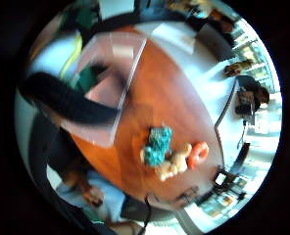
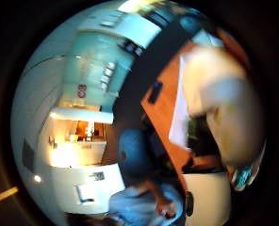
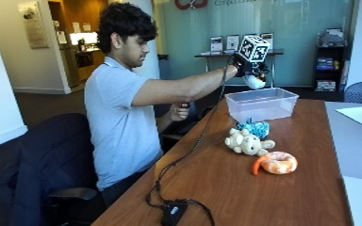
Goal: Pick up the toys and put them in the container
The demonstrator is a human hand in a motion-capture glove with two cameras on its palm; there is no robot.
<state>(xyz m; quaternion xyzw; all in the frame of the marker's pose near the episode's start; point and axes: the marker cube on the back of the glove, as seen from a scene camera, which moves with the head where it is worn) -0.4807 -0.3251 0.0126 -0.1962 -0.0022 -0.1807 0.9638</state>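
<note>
Outside view: gloved right hand (image 3: 251,70) above clear plastic container (image 3: 261,104), grip clamped on white toy (image 3: 254,82); release low, centred over bin.
Palm view: teal plush (image 1: 158,145), cream teddy (image 1: 174,164), orange ring toy (image 1: 198,154) remain mid-counter.

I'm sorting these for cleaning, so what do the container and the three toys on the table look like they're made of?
The container looks like clear, glossy plastic: the table shows through its walls. The cream teddy bear and the teal toy behind it look like soft plush, with a fuzzy surface. The orange ring toy seems plush too, though it looks smoother, so this is less certain.
</note>
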